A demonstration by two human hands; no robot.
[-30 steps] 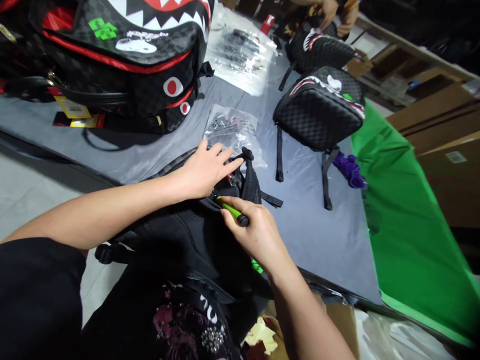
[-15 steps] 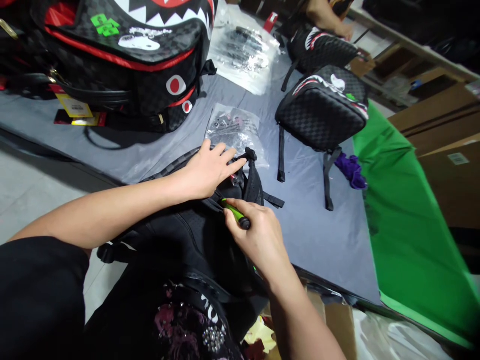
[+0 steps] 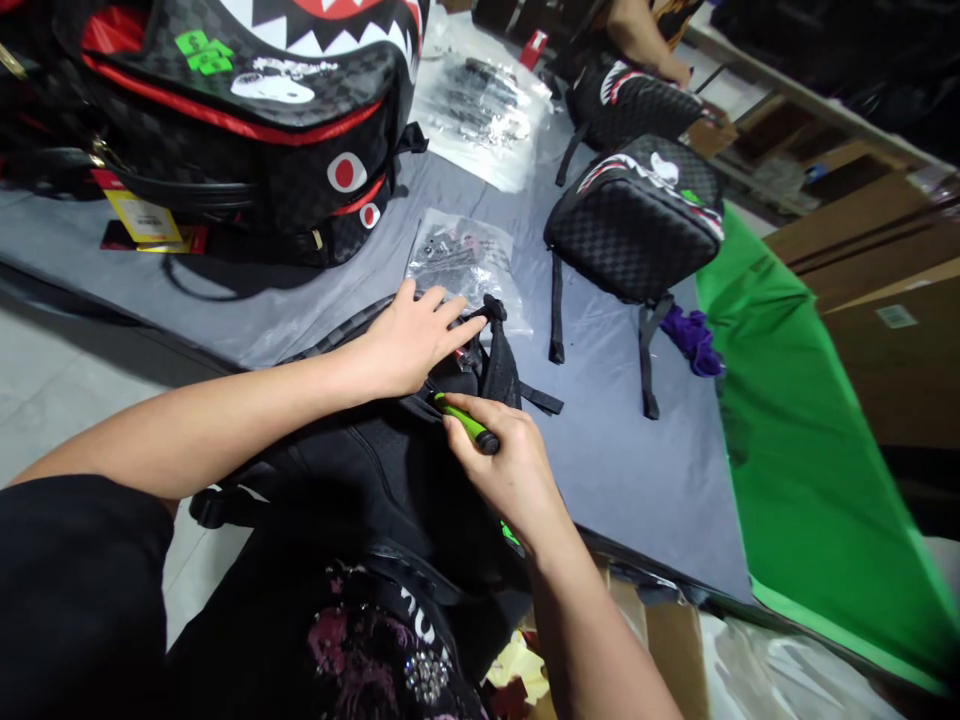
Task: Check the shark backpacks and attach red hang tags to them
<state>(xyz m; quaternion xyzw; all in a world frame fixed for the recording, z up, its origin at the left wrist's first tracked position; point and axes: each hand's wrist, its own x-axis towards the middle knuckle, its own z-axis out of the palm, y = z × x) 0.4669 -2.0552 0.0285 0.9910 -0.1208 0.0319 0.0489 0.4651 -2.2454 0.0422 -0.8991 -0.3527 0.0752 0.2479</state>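
A black backpack (image 3: 352,460) lies against my body at the table's near edge, its strap side up. My left hand (image 3: 416,340) rests palm down on its upper part, fingers spread, pressing the fabric. In my right hand (image 3: 506,455) is a slim tool with a green handle (image 3: 466,422) and black end cap. Its thin dark tip points into the fabric just below my left hand; the very end is hidden, so I cannot tell its kind. A black shoulder strap (image 3: 501,365) lies beside my left fingertips.
Large black-and-red backpacks (image 3: 247,130) stand at the left. A plastic bag (image 3: 465,255) lies beyond my hands. Farther right sit a small checkered backpack (image 3: 637,220), a purple cloth (image 3: 694,343) and a green sheet (image 3: 810,420). Another person's arm (image 3: 645,40) reaches in at the back.
The view has shifted slightly, moving everything a little leftward. Both hands keep their places on the backpack, and the green-handled tool stays at nearly the same spot.
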